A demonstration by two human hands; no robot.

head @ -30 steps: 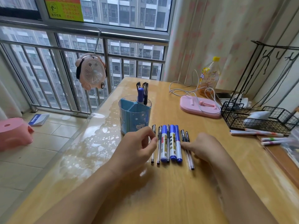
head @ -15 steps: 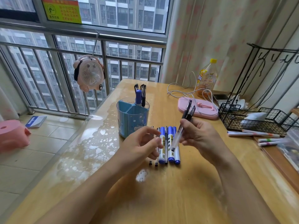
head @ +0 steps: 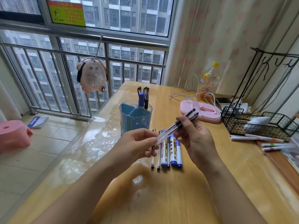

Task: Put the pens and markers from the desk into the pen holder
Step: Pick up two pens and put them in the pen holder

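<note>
Two thin clear pens with black caps (head: 174, 126) are held slanted in the air above the desk. My right hand (head: 196, 137) grips them near the caps, and my left hand (head: 137, 143) pinches their lower ends. Below them, a row of several pens and blue markers (head: 168, 152) lies on the wooden desk (head: 169, 191). Behind the row stands the blue transparent pen holder (head: 135, 118), divided into compartments, with a blue marker and two black pens (head: 143, 97) upright in its back section.
A pink phone stand (head: 200, 111) with white cables lies to the right of the holder. A black wire basket (head: 258, 125) and several white markers (head: 257, 138) are at the right edge. A bottle (head: 208, 81) stands at the back. A small fan (head: 93, 75) hangs on the railing.
My right hand picked up two pens from the right end of the row and lifted them. My left hand rose from the desk and took hold of their lower ends.
</note>
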